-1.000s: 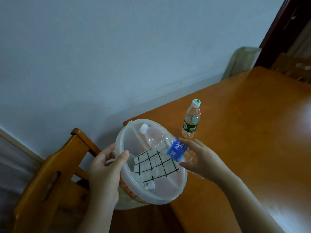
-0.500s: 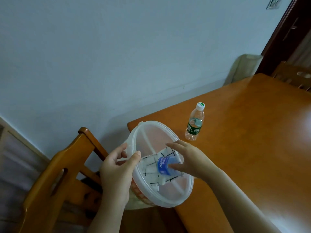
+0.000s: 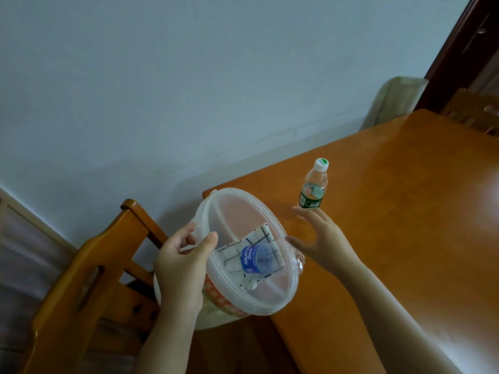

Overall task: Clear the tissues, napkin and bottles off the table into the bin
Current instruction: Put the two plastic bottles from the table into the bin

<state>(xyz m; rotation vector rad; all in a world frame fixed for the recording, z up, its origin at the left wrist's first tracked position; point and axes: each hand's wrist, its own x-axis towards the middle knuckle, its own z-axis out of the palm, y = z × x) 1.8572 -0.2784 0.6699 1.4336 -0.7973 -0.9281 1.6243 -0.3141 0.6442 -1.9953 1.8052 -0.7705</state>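
My left hand (image 3: pixel 182 261) grips the near rim of a translucent plastic bin (image 3: pixel 224 201), held tilted beside the table's corner. Inside it lie a blue-labelled bottle (image 3: pixel 255 259), a white napkin with a black grid (image 3: pixel 260 233) and crumpled white tissue (image 3: pixel 249 283). My right hand (image 3: pixel 322 238) hovers just right of the bin's rim, fingers spread and empty. A clear bottle with a green label and white cap (image 3: pixel 313 188) stands upright on the wooden table (image 3: pixel 405 225), just beyond my right fingertips.
A wooden chair (image 3: pixel 89 268) stands left of the bin, against the pale wall. Another chair back (image 3: pixel 478 109) and a dark door frame are at the far right. A pale bag-like object (image 3: pixel 394 101) leans on the wall behind the table.
My right hand let the blue-labelled bottle go into the bin, then drew out to the right with fingers spread. The bin stayed in my left hand.
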